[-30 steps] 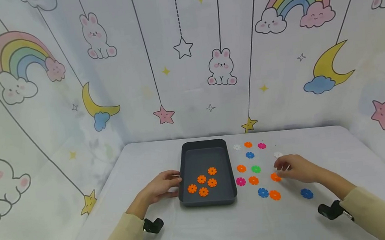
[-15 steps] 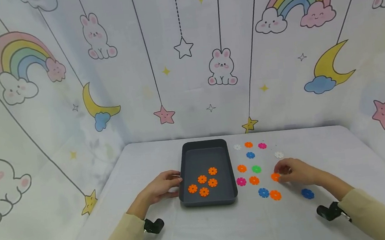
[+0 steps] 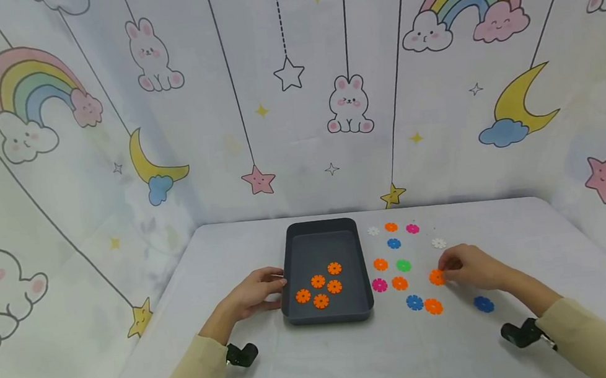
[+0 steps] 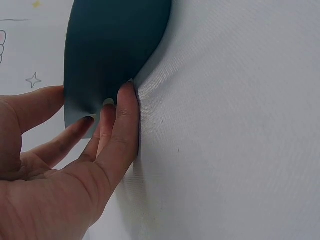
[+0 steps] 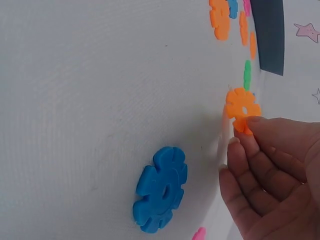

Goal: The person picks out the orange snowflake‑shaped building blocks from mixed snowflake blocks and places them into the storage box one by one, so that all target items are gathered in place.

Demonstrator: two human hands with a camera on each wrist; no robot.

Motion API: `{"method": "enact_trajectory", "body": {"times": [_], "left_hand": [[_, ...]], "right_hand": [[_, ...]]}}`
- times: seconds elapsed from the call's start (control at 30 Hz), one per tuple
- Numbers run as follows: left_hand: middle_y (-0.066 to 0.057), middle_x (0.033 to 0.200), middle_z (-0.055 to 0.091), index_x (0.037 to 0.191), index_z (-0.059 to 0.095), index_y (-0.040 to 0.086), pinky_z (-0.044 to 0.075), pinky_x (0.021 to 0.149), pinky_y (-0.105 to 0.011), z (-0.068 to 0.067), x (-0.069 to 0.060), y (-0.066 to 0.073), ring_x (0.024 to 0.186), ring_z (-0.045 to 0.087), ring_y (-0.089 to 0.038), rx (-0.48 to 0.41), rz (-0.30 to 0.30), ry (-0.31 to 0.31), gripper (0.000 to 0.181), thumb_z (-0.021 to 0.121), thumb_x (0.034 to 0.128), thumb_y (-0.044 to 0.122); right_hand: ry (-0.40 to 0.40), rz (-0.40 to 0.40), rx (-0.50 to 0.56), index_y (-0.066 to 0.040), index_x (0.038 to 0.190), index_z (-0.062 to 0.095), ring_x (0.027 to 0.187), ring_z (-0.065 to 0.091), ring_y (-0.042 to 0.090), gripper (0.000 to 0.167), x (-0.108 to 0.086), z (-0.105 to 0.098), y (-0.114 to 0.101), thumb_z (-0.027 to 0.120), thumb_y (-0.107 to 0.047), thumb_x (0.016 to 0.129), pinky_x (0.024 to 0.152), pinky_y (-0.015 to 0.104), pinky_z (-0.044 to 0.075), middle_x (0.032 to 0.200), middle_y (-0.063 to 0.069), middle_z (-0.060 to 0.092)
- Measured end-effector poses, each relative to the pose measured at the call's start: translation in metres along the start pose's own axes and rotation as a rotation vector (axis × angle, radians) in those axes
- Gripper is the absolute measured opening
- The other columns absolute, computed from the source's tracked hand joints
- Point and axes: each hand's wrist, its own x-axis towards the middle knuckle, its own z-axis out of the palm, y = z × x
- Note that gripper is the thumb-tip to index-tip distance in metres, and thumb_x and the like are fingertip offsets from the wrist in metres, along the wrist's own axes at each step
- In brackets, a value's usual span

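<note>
Between thumb and forefinger, my right hand [image 3: 471, 267] pinches an orange notched, flower-shaped building disc [image 5: 243, 106], which stands tilted up from the table. A blue disc [image 5: 161, 190] of the same kind lies nearest to that hand. My left hand [image 3: 255, 293] touches the left side of a dark grey rectangular tray [image 3: 329, 318]. Its fingers [image 4: 125, 120] lie loosely against the outer wall in the left wrist view, with the thumb near the rim. Several orange discs [image 3: 318, 281] lie flat in the tray's nearer half.
Right of the tray, loose discs are spread over the white table, including a green disc [image 3: 403, 265], a pink disc [image 3: 379, 285], a white disc [image 3: 439, 243] and another orange disc [image 3: 433, 306]. A patterned curtain [image 3: 295, 121] hangs behind the table.
My right fingers have closed on the orange disc and lifted its edge, shifting it slightly right. The left hand and the tray have stayed in place.
</note>
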Motion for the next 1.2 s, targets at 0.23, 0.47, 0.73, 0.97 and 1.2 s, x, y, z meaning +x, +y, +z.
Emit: {"method": "enact_trajectory", "body": {"times": [0.23,0.47,0.73,0.97,1.2], "left_hand": [[-0.02,0.141,0.056,0.147,0.046,-0.002,0.059,0.092,-0.047,0.0,0.001,-0.001,0.121,0.061,-0.031,0.008,0.003,0.003,0.049,0.062,0.1033,0.014],[-0.02,0.141,0.057,0.147,0.047,-0.002,0.059,0.091,-0.047,-0.001,0.001,-0.002,0.122,0.061,-0.031,0.008,0.008,-0.003,0.049,0.062,0.1033,0.014],[-0.02,0.141,0.056,0.147,0.047,-0.002,0.059,0.092,-0.047,-0.001,0.002,-0.003,0.123,0.06,-0.032,0.007,0.008,-0.002,0.049,0.062,0.1036,0.014],[-0.021,0.142,0.056,0.147,0.046,-0.003,0.059,0.092,-0.047,0.001,0.0,-0.001,0.124,0.059,-0.033,0.011,0.005,-0.005,0.049,0.061,0.1038,0.014],[-0.025,0.144,0.053,0.148,0.042,-0.006,0.059,0.092,-0.046,0.0,-0.003,0.002,0.126,0.057,-0.036,0.028,0.017,-0.025,0.052,0.06,0.1047,0.015]], "right_hand": [[0.003,-0.032,0.007,-0.005,0.1,0.07,0.084,0.06,0.017,0.007,-0.002,-0.004,-0.003,0.07,-0.008,0.094,0.074,0.021,0.055,0.091,-0.002,0.067],[0.03,-0.072,0.01,-0.005,0.1,0.071,0.085,0.063,0.017,0.007,0.005,-0.009,-0.025,0.073,-0.009,0.094,0.075,0.02,0.056,0.092,-0.001,0.069],[0.031,-0.141,0.037,-0.006,0.101,0.071,0.086,0.065,0.017,0.008,0.027,-0.008,-0.055,0.073,-0.009,0.095,0.077,0.02,0.057,0.091,-0.001,0.07],[0.008,-0.19,0.087,-0.005,0.102,0.071,0.087,0.068,0.025,0.008,0.045,0.003,-0.078,0.072,-0.009,0.096,0.076,0.021,0.057,0.092,0.0,0.071],[-0.027,-0.221,0.1,-0.004,0.104,0.071,0.09,0.069,0.03,0.008,0.059,0.014,-0.096,0.069,-0.009,0.097,0.078,0.025,0.058,0.096,0.01,0.073]]}}
